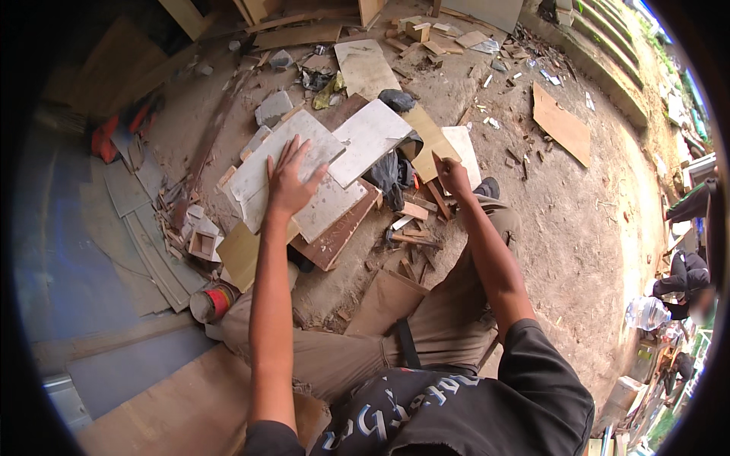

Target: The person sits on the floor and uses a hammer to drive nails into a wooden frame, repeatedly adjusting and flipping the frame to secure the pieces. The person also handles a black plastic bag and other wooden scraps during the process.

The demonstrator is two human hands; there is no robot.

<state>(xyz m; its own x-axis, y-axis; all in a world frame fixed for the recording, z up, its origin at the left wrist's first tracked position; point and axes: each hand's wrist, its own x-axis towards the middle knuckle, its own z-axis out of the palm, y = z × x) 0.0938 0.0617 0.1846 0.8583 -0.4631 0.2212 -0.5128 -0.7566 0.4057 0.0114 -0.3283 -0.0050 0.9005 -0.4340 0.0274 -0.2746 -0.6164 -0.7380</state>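
Observation:
My left hand [289, 181] lies flat with fingers spread on a scuffed white board [251, 178], which rests on a pile of boards. A second white board [370, 140] overlaps beside it, and a brown board [332, 239] shows underneath. To the right, my right hand [454, 176] is closed, raised near a yellowish plywood piece [430, 144]; a small pointed tip shows at its fingers, too small to name. A black plastic bag [389, 181] sits between the hands. Below it a hammer [414, 240] lies among wood offcuts.
A tin can with a red band [216, 302] stands by my left knee. Wood scraps and a small wooden box [202, 245] lie at left. A brown panel [561, 125] is on the dirt floor at right. Other people [688, 273] are at the far right edge.

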